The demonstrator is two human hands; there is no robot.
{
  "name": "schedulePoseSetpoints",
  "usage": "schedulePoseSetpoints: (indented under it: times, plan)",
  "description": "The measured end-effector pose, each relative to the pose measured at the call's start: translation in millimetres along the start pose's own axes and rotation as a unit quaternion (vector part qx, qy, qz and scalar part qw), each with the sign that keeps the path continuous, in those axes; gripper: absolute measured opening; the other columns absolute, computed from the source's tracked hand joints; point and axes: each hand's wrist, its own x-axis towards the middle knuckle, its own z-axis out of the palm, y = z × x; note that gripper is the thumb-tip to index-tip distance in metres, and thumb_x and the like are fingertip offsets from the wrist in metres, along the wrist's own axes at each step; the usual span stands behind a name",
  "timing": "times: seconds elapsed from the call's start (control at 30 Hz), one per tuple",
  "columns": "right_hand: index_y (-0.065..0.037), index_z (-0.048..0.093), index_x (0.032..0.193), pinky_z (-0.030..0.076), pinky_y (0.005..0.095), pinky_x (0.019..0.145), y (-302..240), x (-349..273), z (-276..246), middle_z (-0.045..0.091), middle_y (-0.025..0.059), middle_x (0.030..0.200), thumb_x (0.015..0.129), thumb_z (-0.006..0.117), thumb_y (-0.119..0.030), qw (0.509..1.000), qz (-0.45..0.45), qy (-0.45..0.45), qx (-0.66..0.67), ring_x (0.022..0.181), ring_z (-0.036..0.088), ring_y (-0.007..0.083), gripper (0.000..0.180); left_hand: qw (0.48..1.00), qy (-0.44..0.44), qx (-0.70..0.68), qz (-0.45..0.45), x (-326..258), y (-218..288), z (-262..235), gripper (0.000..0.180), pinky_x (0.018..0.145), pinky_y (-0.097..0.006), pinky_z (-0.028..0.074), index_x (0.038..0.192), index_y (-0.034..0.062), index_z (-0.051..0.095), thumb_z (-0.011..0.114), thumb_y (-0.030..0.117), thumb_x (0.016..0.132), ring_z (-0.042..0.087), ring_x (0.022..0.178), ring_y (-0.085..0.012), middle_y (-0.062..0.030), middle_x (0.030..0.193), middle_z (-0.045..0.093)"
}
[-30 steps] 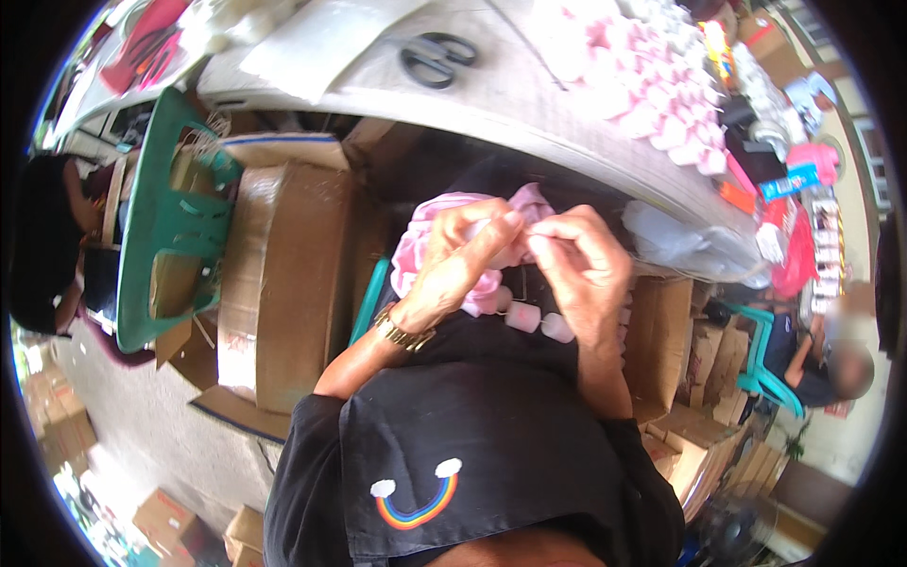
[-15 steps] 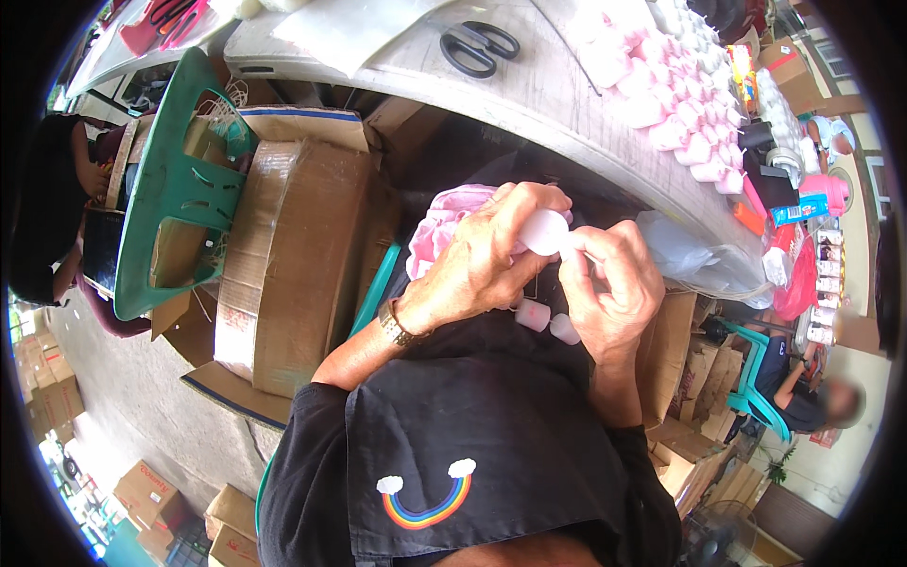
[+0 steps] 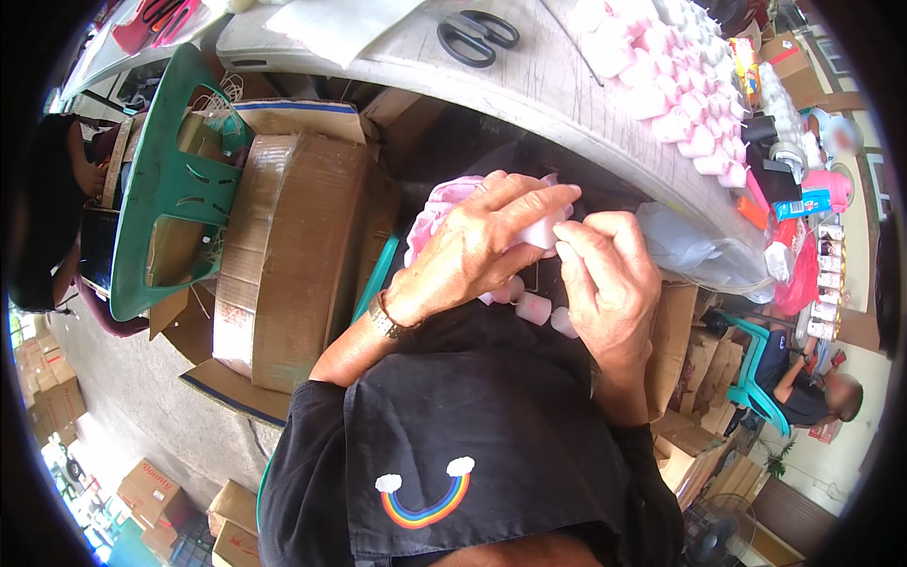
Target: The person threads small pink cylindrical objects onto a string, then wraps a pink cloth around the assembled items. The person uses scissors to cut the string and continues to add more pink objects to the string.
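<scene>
My left hand is closed around a small pale pink candle, its fingers curled over the top. My right hand pinches thumb and forefinger together at the candle's right edge; whatever lies between the fingertips is too small to make out. A crumpled pink cloth shows behind my left hand. Below the hands, several short pink candles rest on the dark apron. Many more pink and white candles crowd the right side of the table.
Black-handled scissors lie on the pale table ahead. A big cardboard box and a green chair stand left. Plastic bags hang by the table edge. Another person sits at far right.
The candle has turned in my left hand, from its flat round face to its side. My left fingers now reach further over it, and my right fingertips have shifted slightly left.
</scene>
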Motion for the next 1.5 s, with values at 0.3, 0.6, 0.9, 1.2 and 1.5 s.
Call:
schedulePoseSetpoints:
  times: [0.3, 0.6, 0.9, 1.2, 1.5]
  plan:
    - [0.0, 0.066, 0.097, 0.051, 0.0289, 0.061, 12, 5, -2, 0.063, 0.0099, 0.088, 0.081, 0.068, 0.005, 0.996, 0.019, -0.002, 0.09, 0.073, 0.065, 0.0184, 0.016, 1.0, -0.016, -0.018, -0.015, 6, 1, -11, 0.048, 0.087, -0.041, 0.049, 0.116, 0.0068, 0.056, 0.079, 0.019, 0.075, 0.061, 0.105, -0.0326, -0.012, 0.111, 0.064]
    - [0.001, 0.063, 0.1, 0.049, 0.0229, 0.068, 24, -12, -8, 0.062, 0.0058, 0.093, 0.089, 0.066, 0.002, 0.925, 0.193, -0.023, 0.327, 0.076, 0.058, 0.0086, 0.012, 0.999, -0.002, -0.053, 0.008, 11, -10, -16, 0.058, 0.079, -0.036, 0.054, 0.109, 0.0067, 0.064, 0.09, 0.026, 0.062, 0.066, 0.093, -0.0264, -0.0093, 0.104, 0.068]
    - [0.002, 0.065, 0.097, 0.049, 0.0256, 0.064, 22, -13, -2, 0.063, 0.0079, 0.085, 0.084, 0.065, 0.008, 0.978, 0.105, -0.011, 0.181, 0.071, 0.06, 0.0142, 0.014, 0.998, -0.042, -0.046, -0.015, 15, -5, -14, 0.057, 0.078, -0.036, 0.054, 0.105, 0.0056, 0.067, 0.091, 0.029, 0.059, 0.066, 0.092, -0.0254, -0.0091, 0.104, 0.068]
    - [0.003, 0.063, 0.095, 0.051, 0.0232, 0.063, 19, -24, 9, 0.065, 0.0079, 0.086, 0.084, 0.066, 0.01, 0.911, 0.213, 0.027, 0.351, 0.069, 0.062, 0.0105, 0.014, 0.997, -0.052, -0.064, -0.01, 14, -3, -12, 0.059, 0.085, -0.036, 0.053, 0.109, 0.0058, 0.066, 0.092, 0.028, 0.061, 0.067, 0.095, -0.0233, -0.0079, 0.103, 0.069]
    - [0.001, 0.065, 0.09, 0.051, 0.0234, 0.065, 15, -21, 9, 0.065, 0.0076, 0.086, 0.084, 0.067, 0.009, 0.928, 0.164, -0.029, 0.333, 0.072, 0.064, 0.0122, 0.009, 0.83, -0.005, -0.535, -0.159, 4, -6, -6, 0.086, 0.093, -0.033, 0.047, 0.139, 0.0072, 0.038, 0.088, 0.014, 0.07, 0.06, 0.106, -0.0182, -0.0112, 0.109, 0.064]
